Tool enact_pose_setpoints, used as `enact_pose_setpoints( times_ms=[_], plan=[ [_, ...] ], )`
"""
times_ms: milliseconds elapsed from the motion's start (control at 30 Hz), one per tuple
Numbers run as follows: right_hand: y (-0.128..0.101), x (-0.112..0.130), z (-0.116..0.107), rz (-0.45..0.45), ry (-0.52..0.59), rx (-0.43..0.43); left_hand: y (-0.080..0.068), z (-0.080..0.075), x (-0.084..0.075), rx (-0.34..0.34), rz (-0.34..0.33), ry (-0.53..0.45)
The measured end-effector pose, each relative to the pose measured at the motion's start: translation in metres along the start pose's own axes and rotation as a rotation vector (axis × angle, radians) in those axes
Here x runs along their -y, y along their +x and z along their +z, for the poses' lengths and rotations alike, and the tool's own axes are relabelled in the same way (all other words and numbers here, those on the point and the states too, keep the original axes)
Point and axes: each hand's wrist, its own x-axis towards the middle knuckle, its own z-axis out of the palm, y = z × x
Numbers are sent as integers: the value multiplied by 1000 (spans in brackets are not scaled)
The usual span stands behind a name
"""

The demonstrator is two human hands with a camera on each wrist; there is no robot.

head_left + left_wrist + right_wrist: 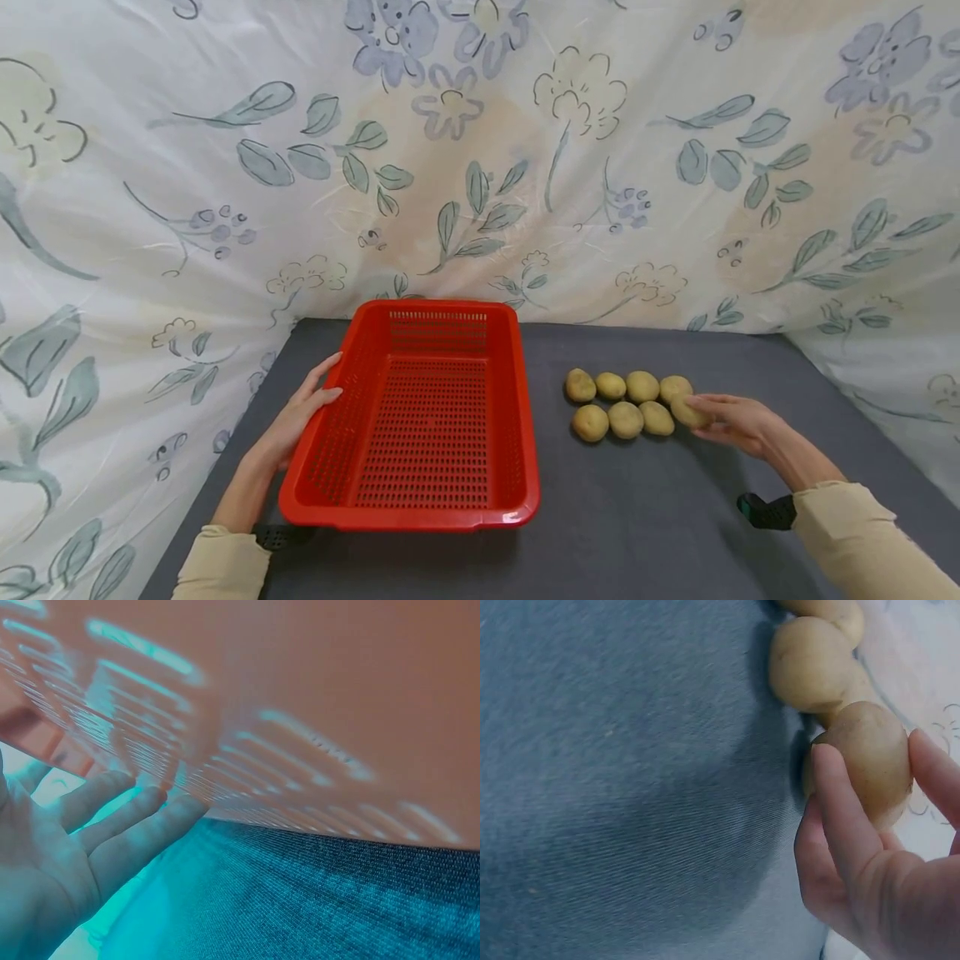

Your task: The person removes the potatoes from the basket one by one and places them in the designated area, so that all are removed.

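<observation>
Head view: the right hand (731,419) grips the potato (687,412) at the right end of the front row of potatoes (626,403), which lie in two rows on the grey tabletop (637,508). The red basket (420,417) stands to the left of the rows, apart from them, with its long axis running away from the person. The left hand (300,412) rests with straight fingers against the basket's left wall. The gripped potato thus lies on the right hand's side, and the basket lies between the two hands.

Left wrist view: the left hand (82,847) shows straight fingers (142,840) touching the perforated basket wall (247,712); the picture is blurred.

Right wrist view: the right hand (870,885) curls its fingers (840,810) round the potato (866,761), which touches its neighbour (810,664) in the row.
</observation>
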Motion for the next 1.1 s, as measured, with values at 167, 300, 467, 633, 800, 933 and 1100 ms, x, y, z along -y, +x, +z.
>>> enact_pose_setpoints(
  times_ms=[167,300,467,633,800,933,1100],
  plan=[
    [2,-6,0,36,-26,-60,0,1,-1,2,6,14],
    [6,-7,1,62,-26,-62,-2,2,-1,-2,8,19],
    [10,-3,2,57,-58,-48,-2,4,0,-16,10,25],
    [9,-2,2,83,-27,-79,-2,5,-2,-13,13,29],
    [7,-5,4,98,10,-100,-2,6,-3,-12,12,41],
    [7,-6,5,81,-42,-111,-3,6,-4,-15,8,51],
    [7,-6,5,85,-94,-125,-3,8,-4,-15,4,49]
  ],
)
